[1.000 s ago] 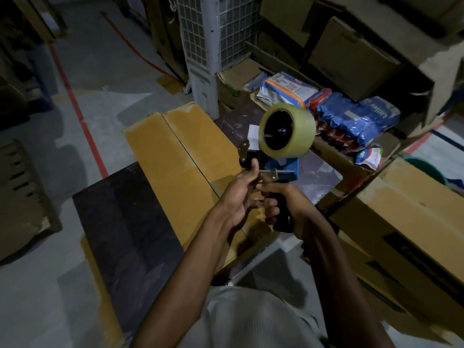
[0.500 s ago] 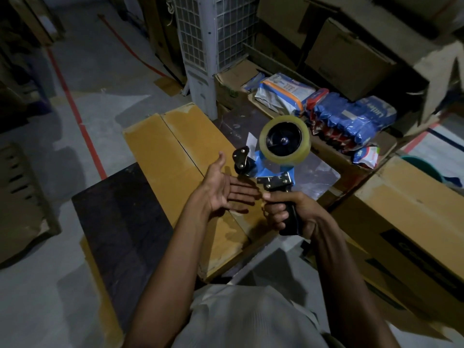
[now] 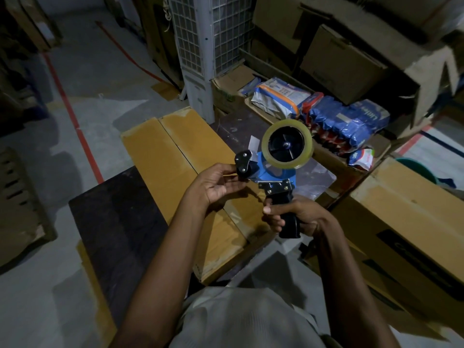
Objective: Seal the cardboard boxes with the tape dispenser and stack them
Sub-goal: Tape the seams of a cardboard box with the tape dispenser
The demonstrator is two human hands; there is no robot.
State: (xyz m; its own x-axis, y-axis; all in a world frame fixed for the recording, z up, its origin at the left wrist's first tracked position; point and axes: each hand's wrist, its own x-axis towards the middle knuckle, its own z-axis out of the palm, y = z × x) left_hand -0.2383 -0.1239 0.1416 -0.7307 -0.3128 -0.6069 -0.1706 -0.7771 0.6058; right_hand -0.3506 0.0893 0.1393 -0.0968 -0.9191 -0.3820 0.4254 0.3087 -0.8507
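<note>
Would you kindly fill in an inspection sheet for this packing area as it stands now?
Surface: grey concrete floor with a red painted line; a dark flat board beside the box.
Job's things: blue-and-black tape dispenser with clear tape roll, held above a long yellow-brown cardboard box, flaps closed.
Clutter: blue plastic packets and a white-and-orange bag in open cartons.
Grippers: right hand grips the dispenser's black handle; left hand holds its front roller.
Cables: possibly a cord by the white grilled unit; too dim to tell.
Surroundings: brown cardboard cartons stacked behind and to the right.
</note>
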